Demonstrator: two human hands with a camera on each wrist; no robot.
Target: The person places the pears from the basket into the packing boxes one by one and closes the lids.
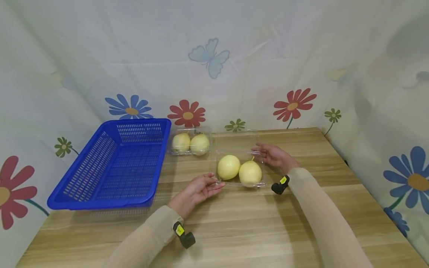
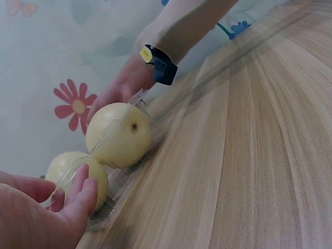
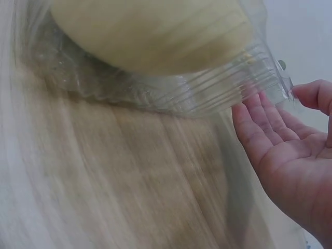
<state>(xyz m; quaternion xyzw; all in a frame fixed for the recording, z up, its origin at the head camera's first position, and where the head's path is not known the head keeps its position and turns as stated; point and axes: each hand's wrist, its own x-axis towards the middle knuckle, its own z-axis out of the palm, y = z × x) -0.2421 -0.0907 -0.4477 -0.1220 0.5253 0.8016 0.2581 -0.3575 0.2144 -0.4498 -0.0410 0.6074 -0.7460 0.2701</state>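
Note:
Two round, pale yellow pears (image 1: 229, 167) sit side by side in a clear plastic clamshell box (image 1: 238, 183), whose lid (image 1: 237, 141) stands raised at the back. My left hand (image 1: 200, 190) pinches the box's front left rim between thumb and fingers. At the opposite side, my right hand (image 1: 275, 158) holds the right edge near the back. In the right wrist view, the right thumb lies at the rim and the fingers (image 3: 264, 122) reach along the outer wall. The left wrist view shows the pears (image 2: 119, 135) behind the box's front wall.
A second clear box (image 1: 191, 152) with two pears stands behind, to the left. Beside it a blue plastic basket (image 1: 155, 178) with slotted walls takes up the table's left side. A flowered cloth (image 1: 254, 74) hangs behind the wooden table (image 1: 234, 230).

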